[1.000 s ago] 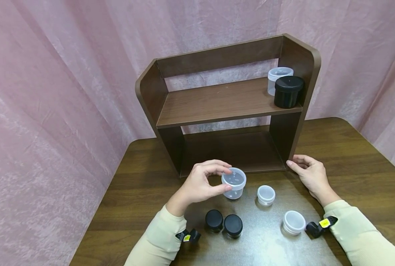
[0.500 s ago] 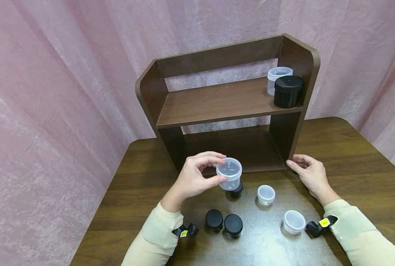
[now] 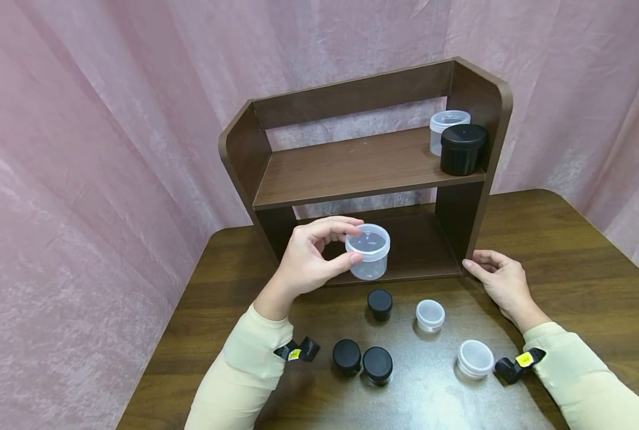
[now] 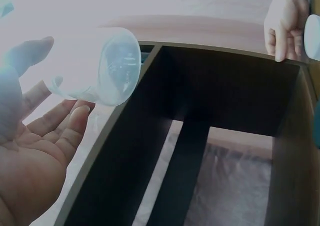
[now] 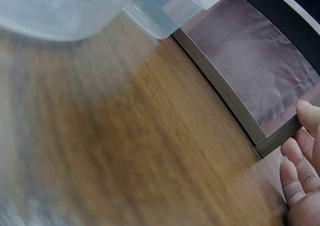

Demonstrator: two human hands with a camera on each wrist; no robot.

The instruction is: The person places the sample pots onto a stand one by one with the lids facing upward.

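Note:
In the head view my left hand [image 3: 311, 257] holds a clear plastic jar with a lid [image 3: 369, 254] between thumb and fingers. The jar is upright, raised before the lower opening of a brown wooden shelf [image 3: 346, 170]. Seen from the left wrist, the same clear jar [image 4: 120, 69] is gripped near the shelf's edge. My right hand [image 3: 502, 286] pinches the bottom front of the shelf's right side panel. The right wrist view has thumb and fingers of the right hand [image 5: 305, 166] on either side of that panel [image 5: 280, 136].
A black jar [image 3: 461, 149] and a clear jar [image 3: 438, 140] stand at the upper shelf's right end. On the table [image 3: 190, 334] are several small jars: black-lidded ones [image 3: 380, 303] and two with whitish lids [image 3: 430, 315]. A pink curtain [image 3: 110, 149] hangs behind.
My left hand has raised the clear jar off the table, up and slightly left, toward the shelf. A small black-lidded jar behind it came into sight. The right hand stays put.

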